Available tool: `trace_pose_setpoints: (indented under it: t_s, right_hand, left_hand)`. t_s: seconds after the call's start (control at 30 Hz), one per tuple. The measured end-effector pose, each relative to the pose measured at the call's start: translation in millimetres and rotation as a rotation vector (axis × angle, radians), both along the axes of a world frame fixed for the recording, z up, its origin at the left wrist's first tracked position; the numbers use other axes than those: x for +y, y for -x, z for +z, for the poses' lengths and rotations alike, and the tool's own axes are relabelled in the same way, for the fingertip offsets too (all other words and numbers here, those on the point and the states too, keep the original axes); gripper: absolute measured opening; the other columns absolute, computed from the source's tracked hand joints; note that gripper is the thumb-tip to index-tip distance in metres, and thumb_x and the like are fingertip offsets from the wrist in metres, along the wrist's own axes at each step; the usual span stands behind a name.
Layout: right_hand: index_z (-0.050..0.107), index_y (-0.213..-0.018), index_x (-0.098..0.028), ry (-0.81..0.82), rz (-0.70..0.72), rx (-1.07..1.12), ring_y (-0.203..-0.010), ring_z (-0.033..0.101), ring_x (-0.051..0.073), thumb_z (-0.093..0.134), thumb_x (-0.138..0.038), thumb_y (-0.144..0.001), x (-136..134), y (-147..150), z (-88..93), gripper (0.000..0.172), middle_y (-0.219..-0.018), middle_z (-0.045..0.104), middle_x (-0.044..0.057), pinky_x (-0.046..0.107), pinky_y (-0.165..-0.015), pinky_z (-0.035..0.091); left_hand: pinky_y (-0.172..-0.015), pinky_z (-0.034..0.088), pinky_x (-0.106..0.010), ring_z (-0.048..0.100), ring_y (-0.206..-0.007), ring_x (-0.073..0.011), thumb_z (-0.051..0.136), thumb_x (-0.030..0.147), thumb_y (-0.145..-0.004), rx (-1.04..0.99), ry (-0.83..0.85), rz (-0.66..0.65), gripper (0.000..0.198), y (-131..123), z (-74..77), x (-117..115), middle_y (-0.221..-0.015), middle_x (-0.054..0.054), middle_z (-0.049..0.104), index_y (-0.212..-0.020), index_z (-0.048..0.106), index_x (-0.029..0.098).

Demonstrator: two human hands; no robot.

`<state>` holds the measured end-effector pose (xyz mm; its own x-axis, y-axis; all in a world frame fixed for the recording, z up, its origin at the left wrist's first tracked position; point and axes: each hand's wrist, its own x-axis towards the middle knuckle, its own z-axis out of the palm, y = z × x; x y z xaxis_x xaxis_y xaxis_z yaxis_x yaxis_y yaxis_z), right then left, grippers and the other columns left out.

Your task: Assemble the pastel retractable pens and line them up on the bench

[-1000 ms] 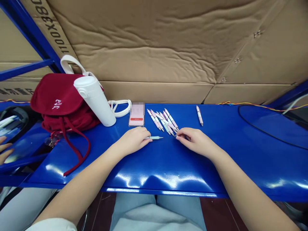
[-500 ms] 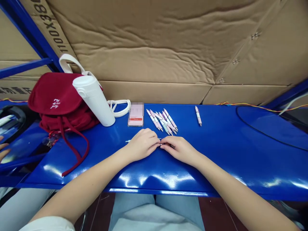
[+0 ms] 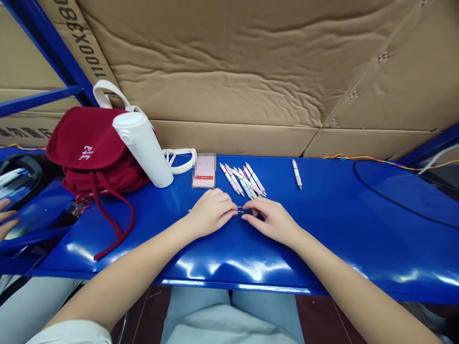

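Cardboard (image 3: 229, 95) makes up the backdrop, and before it runs one glossy blue table (image 3: 344, 229). Two hands work near the middle of the table. Between the left hand's (image 3: 214, 210) thumb and fingers is one slim pen (image 3: 240, 210), gripped and lying crosswise; one end pokes out past the far side of the hand, the other shows in the small gap between the two hands. Most of its length is hidden. Beside that inner end, the right hand's (image 3: 265, 217) thumb and forefinger stand only narrowly apart; whether they pinch anything, I cannot tell.

Just beyond the right hand lies one pile (image 3: 247, 180) of pink, white and mint pens, at least six, some crossing each other; the overlap hides the exact count. One lone pen (image 3: 297, 174) lies apart from the pile, farther right. To the pile's left are one phone (image 3: 204, 177), its pink screen showing one red bar, then one white loop (image 3: 184, 167), one white bottle (image 3: 145, 148) and one red bag (image 3: 86, 138) behind the bottle.

On the right, one black cable (image 3: 390, 196) curves over the table. At the far left edge, part of another person's hand (image 3: 7, 222) shows.
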<state>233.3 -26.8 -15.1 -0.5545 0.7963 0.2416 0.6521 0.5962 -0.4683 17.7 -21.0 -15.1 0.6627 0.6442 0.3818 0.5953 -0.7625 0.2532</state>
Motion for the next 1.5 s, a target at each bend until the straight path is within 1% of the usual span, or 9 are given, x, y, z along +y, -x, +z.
trace_pose_setpoints:
  t_s: [0.17,0.23,0.3,0.37,0.43,0.5,0.8,1.13,1.5]
  right_hand:
    - [0.064,-0.084,-0.019,-0.064,0.031,0.092,-0.072,0.059,0.015,0.048,-0.023,-0.088,-1,4,-2.5,0.016,-0.077,0.063,0.004,0.025,-0.066,0.044]
    - [0.063,-0.084,-0.019,-0.063,0.012,0.079,-0.073,0.059,0.015,0.048,-0.023,-0.088,1,1,-1.9,0.016,-0.078,0.063,0.004,0.026,-0.066,0.045]
    - [0.062,-0.085,-0.019,-0.064,-0.028,0.061,-0.072,0.059,0.015,0.048,-0.023,-0.088,4,-3,-0.7,0.015,-0.079,0.063,0.004,0.026,-0.065,0.044]
    - [0.062,-0.085,-0.019,-0.062,-0.077,0.047,-0.072,0.059,0.016,0.049,-0.023,-0.087,6,-8,0.1,0.014,-0.079,0.063,0.004,0.026,-0.063,0.044]
    - [0.062,-0.084,-0.020,-0.054,-0.113,0.039,-0.071,0.059,0.016,0.050,-0.023,-0.087,9,-13,0.3,0.014,-0.079,0.063,0.004,0.025,-0.062,0.043]
    - [0.062,-0.082,-0.020,-0.041,-0.123,0.028,-0.071,0.059,0.015,0.050,-0.023,-0.086,11,-16,0.0,0.013,-0.078,0.063,0.004,0.025,-0.061,0.043]
    - [0.065,-0.083,-0.020,-0.028,-0.087,-0.035,-0.072,0.059,0.016,0.050,-0.023,-0.085,9,-12,0.9,0.015,-0.078,0.063,0.004,0.025,-0.063,0.043]
    - [0.064,-0.082,-0.020,-0.022,-0.098,-0.003,-0.069,0.058,0.016,0.049,-0.025,-0.086,10,-15,3.8,0.017,-0.078,0.062,0.004,0.026,-0.060,0.043]
    - [0.064,-0.084,-0.019,-0.012,-0.067,-0.012,-0.074,0.059,0.016,0.051,-0.022,-0.086,7,-9,0.7,0.013,-0.081,0.064,0.004,0.026,-0.064,0.043]
  left_hand:
    - [-0.079,0.041,-0.030,0.054,-0.084,-0.0160,0.043,0.033,-0.093,-0.001,-0.011,-0.011,0.027,0,2.9,-1,-0.088,-0.005,0.064,-0.096,0.065,0.019]
    - [-0.081,0.042,-0.032,0.055,-0.089,-0.0179,0.047,0.038,-0.091,0.040,-0.020,0.025,0.029,6,8.6,2,-0.094,-0.006,0.064,-0.105,0.062,0.018]
    - [-0.083,0.042,-0.034,0.055,-0.094,-0.0212,0.054,0.045,-0.085,0.124,-0.004,0.092,0.038,14,14.8,5,-0.102,-0.007,0.062,-0.112,0.059,0.018]
    - [-0.081,0.043,-0.034,0.056,-0.093,-0.0221,0.058,0.043,-0.083,0.236,0.050,0.110,0.034,21,19.4,9,-0.100,-0.006,0.063,-0.106,0.062,0.019]
    - [-0.075,0.044,-0.030,0.059,-0.087,-0.0197,0.055,0.038,-0.085,0.321,0.117,0.107,0.025,25,21.6,12,-0.092,-0.004,0.063,-0.098,0.064,0.019]
    - [-0.071,0.043,-0.027,0.059,-0.082,-0.0176,0.050,0.034,-0.088,0.360,0.151,0.093,0.022,26,22.0,12,-0.087,-0.004,0.063,-0.093,0.066,0.020]
    - [-0.071,0.043,-0.027,0.059,-0.081,-0.0168,0.049,0.034,-0.090,0.342,0.114,0.085,0.022,21,23.1,8,-0.084,-0.003,0.061,-0.092,0.065,0.019]
    - [-0.070,0.044,-0.026,0.059,-0.081,-0.0162,0.049,0.033,-0.090,0.294,0.108,0.079,0.021,23,22.9,9,-0.085,-0.003,0.061,-0.092,0.065,0.019]
    - [-0.068,0.043,-0.026,0.057,-0.079,-0.0161,0.049,0.033,-0.090,0.279,0.114,0.054,0.021,20,22.1,7,-0.084,-0.003,0.061,-0.092,0.065,0.019]
